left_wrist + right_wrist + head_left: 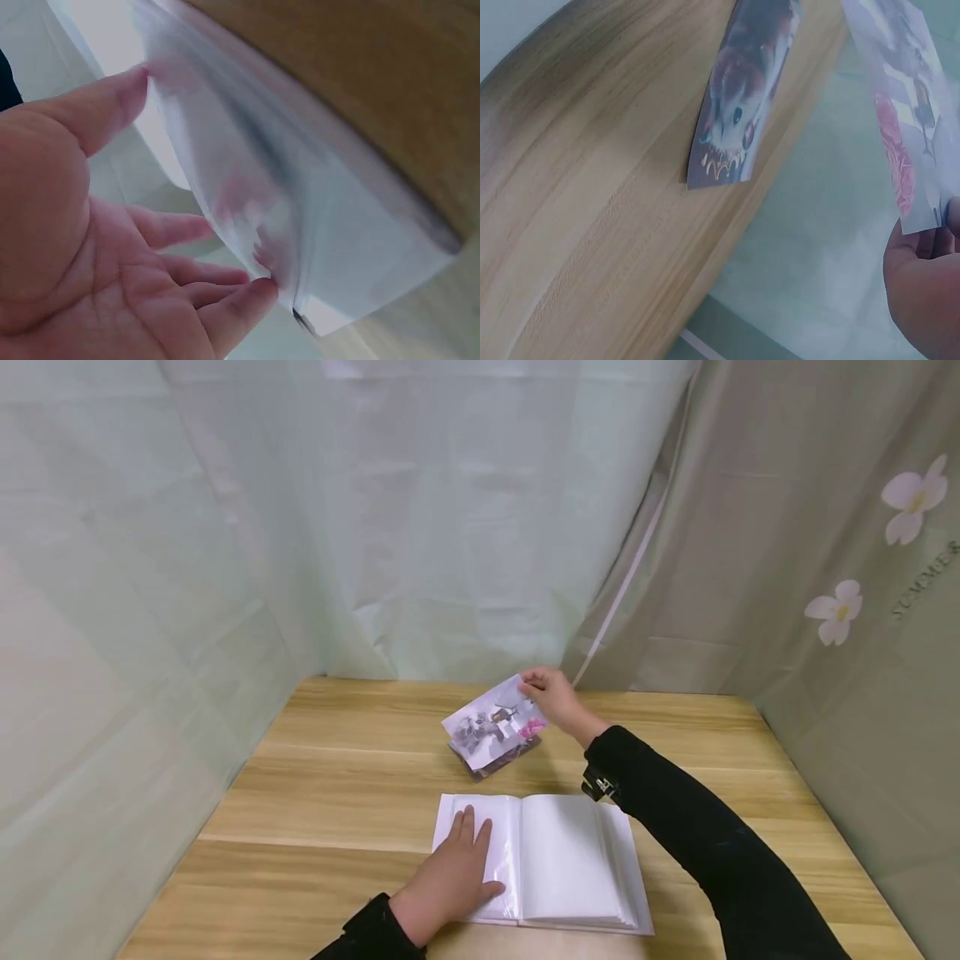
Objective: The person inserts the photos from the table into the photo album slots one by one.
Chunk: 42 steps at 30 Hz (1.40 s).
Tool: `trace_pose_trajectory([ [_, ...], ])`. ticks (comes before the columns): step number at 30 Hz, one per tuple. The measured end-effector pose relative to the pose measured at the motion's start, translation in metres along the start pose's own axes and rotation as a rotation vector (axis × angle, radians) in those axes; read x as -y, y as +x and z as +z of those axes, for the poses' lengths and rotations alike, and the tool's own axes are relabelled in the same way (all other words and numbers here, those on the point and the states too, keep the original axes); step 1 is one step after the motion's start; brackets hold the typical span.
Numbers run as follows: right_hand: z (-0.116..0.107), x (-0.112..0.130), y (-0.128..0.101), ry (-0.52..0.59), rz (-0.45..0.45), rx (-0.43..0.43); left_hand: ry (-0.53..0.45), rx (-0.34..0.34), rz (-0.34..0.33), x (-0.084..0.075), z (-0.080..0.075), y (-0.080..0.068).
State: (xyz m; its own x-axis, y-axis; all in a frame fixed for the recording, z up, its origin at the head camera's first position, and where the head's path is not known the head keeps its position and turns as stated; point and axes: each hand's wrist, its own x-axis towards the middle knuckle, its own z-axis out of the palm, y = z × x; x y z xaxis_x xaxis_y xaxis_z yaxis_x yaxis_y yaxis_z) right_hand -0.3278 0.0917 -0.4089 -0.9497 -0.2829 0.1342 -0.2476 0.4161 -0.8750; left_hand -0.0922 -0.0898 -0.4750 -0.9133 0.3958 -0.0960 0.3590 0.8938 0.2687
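Note:
My right hand (557,700) pinches a photo print (491,722) by its upper right corner. The print is pale, with grey flowers and a pink patch, and is tilted up off the table. Partly covered beneath it lies a darker photo print (510,762); the right wrist view shows an animal's face on this darker print (742,97). Nearer to me an open white photo album (570,852) lies flat. Spread, straight fingers of my left hand (450,877) rest on its left page. Up close, those fingertips touch a shiny clear sleeve (232,165).
Under everything is a wooden table (322,793) with light grain. Pale curtains (465,527) hang behind it and along both sides; the right-hand curtain (787,527) bears white flowers and lettering.

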Motion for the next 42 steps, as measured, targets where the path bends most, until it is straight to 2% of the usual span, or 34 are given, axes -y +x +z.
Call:
trace_pose_trajectory([
  [5,0.009,-0.002,-0.001,0.01,0.011,0.017,-0.009,0.056,-0.016,0.0,0.002,-0.002],
  [9,0.015,-0.005,-0.001,0.027,0.004,0.018,-0.015,0.072,-0.026,-0.001,0.0,-0.005],
  [19,0.029,-0.011,-0.005,0.03,0.037,0.018,0.097,0.041,-0.003,-0.001,0.005,-0.009],
  [33,0.034,-0.023,-0.009,0.037,0.103,0.002,0.134,0.027,0.002,-0.007,0.002,-0.013],
  [42,0.033,-0.028,-0.01,0.038,0.135,-0.004,0.173,0.014,-0.003,-0.008,0.006,-0.014],
])
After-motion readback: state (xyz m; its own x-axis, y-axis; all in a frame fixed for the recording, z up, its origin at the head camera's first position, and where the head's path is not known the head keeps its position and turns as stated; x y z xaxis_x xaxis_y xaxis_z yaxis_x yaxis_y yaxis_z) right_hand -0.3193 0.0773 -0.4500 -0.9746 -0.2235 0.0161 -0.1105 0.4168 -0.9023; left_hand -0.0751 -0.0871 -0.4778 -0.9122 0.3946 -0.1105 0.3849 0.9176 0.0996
